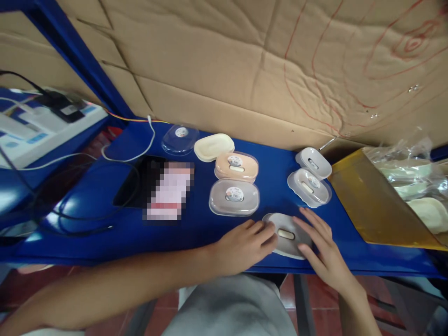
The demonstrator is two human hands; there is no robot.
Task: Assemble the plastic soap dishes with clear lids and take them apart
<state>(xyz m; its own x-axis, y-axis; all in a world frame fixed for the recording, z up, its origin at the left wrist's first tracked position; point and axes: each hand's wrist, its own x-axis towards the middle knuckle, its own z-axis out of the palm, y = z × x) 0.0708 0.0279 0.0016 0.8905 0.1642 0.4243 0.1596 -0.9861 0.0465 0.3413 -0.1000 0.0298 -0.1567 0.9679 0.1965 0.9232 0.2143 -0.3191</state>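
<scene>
A grey oval soap dish (289,232) with a pale slot-shaped piece in its middle lies near the front edge of the blue table. Around its left end curl the fingers of my left hand (247,245), closed on the rim; the fingertips are partly hidden. My right hand (324,249) has its fingers spread, with the fingertips at the dish's right side. Just behind stand a grey dish under a clear lid (234,198) and a peach lidded dish (237,167). Behind my right hand are another lidded grey dish (310,187) and a bare grey one (313,162).
A cream dish (214,146) and a loose clear lid (180,139) lie at the back. To the left are a phone (170,191), a black cable and a power strip (52,130). On the right, a yellow-edged box (360,200) holds plastic-wrapped dishes. Cardboard (217,60) forms the back wall.
</scene>
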